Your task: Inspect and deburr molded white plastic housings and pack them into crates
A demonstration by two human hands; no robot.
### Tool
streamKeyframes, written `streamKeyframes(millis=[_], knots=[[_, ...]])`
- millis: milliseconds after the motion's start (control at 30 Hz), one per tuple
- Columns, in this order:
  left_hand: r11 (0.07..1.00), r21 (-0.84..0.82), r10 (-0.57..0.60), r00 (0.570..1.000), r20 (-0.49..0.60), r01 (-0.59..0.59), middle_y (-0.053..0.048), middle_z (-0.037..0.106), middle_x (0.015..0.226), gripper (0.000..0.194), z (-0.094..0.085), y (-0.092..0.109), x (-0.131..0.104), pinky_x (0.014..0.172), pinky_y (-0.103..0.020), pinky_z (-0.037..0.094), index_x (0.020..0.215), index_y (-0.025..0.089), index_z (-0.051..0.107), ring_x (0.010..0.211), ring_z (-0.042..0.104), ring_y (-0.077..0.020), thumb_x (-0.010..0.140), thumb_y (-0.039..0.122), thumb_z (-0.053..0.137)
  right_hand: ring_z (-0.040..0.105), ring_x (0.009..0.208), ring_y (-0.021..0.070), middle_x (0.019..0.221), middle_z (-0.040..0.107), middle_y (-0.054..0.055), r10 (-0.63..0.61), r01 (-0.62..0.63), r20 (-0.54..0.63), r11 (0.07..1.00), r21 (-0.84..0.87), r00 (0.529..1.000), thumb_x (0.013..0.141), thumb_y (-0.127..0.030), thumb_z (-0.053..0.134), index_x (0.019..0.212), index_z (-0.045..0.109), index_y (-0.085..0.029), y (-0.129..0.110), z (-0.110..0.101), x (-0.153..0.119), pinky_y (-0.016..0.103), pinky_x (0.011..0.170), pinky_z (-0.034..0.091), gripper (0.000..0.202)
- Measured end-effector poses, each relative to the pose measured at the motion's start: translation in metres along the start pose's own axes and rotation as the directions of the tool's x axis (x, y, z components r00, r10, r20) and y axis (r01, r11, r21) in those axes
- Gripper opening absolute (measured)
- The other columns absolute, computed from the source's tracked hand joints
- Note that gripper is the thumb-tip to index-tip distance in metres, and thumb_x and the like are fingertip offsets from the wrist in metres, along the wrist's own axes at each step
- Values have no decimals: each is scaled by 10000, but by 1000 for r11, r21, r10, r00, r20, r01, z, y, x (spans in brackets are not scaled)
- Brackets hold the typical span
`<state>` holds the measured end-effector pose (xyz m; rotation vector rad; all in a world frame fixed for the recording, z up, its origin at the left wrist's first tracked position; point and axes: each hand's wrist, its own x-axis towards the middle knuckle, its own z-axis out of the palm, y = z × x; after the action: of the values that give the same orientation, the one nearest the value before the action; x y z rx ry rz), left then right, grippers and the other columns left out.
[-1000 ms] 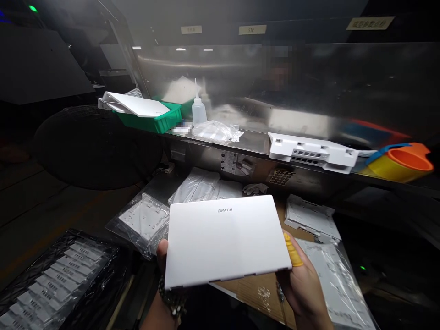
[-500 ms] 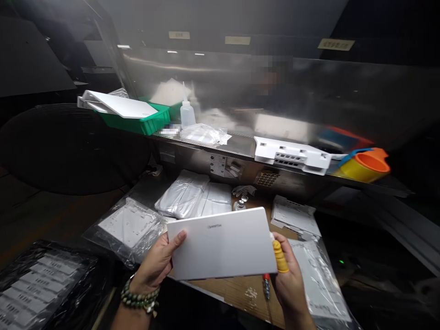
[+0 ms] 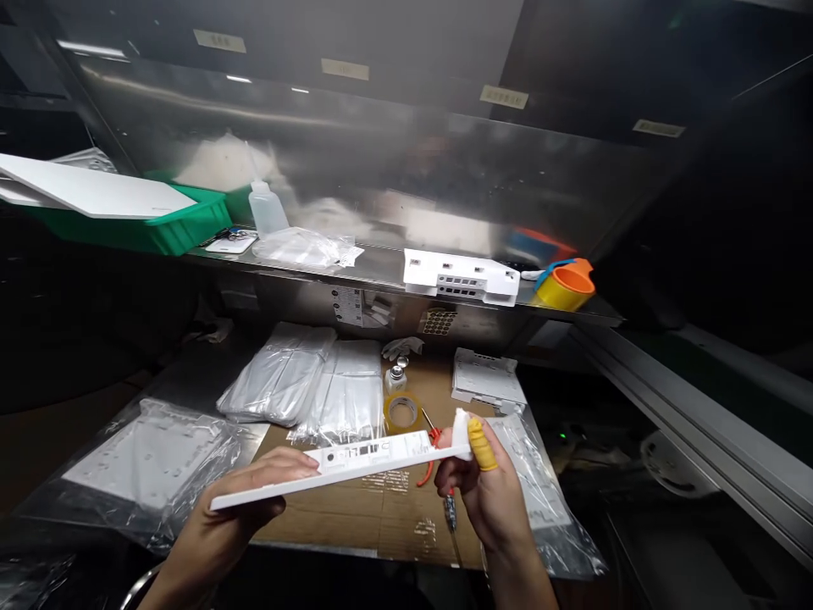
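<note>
A thin white plastic cover (image 3: pixel 356 464) is held over the bench, tilted nearly edge-on, with port cutouts along its raised edge. My left hand (image 3: pixel 254 483) grips its left end, fingers on top and thumb below. At the other end, my right hand (image 3: pixel 492 483) pinches a small white cloth (image 3: pixel 461 428) against the cover's corner. Yellow wrapping (image 3: pixel 481 445) covers one finger of that hand. Beneath lie a roll of tape (image 3: pixel 402 413), a screwdriver (image 3: pixel 450 512) and a red-handled tool (image 3: pixel 426 471), partly hidden by my right hand.
Stacked clear bags (image 3: pixel 279 373) lie behind the cover. Bagged white panels (image 3: pixel 143 457) flank both sides. A small bottle (image 3: pixel 396 379) stands near the back. The shelf above holds a green bin (image 3: pixel 184 224), a squeeze bottle (image 3: pixel 268 210), a white casing (image 3: pixel 461 278) and a yellow-orange cup (image 3: pixel 565 286).
The cover has turned from showing its broad printed face to nearly edge-on, and sits lower left. My left hand has shifted along with it. The view has swung right.
</note>
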<state>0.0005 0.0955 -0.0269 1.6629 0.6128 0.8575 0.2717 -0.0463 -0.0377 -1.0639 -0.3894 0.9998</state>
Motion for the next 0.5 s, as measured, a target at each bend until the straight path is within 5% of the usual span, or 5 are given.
streamKeyframes(millis=[300, 500], knots=[[1000, -3, 14, 999, 46, -14, -168, 797, 930, 213, 2, 7, 2, 892, -493, 544, 952, 218, 848, 1006, 695, -384, 860, 346, 704, 673, 587, 184, 803, 705, 26, 83, -79, -91, 996, 43, 992, 793, -555, 777, 970, 635, -201, 2, -1, 0, 290, 484, 568, 420], [999, -23, 27, 999, 44, -26, -185, 793, 888, 210, 2, 11, 1, 911, -487, 540, 931, 197, 847, 995, 702, -379, 877, 330, 695, 653, 617, 156, 806, 698, 17, 106, -102, -96, 994, 44, 990, 821, -545, 760, 922, 657, -203, 9, 0, 5, 254, 502, 559, 371]])
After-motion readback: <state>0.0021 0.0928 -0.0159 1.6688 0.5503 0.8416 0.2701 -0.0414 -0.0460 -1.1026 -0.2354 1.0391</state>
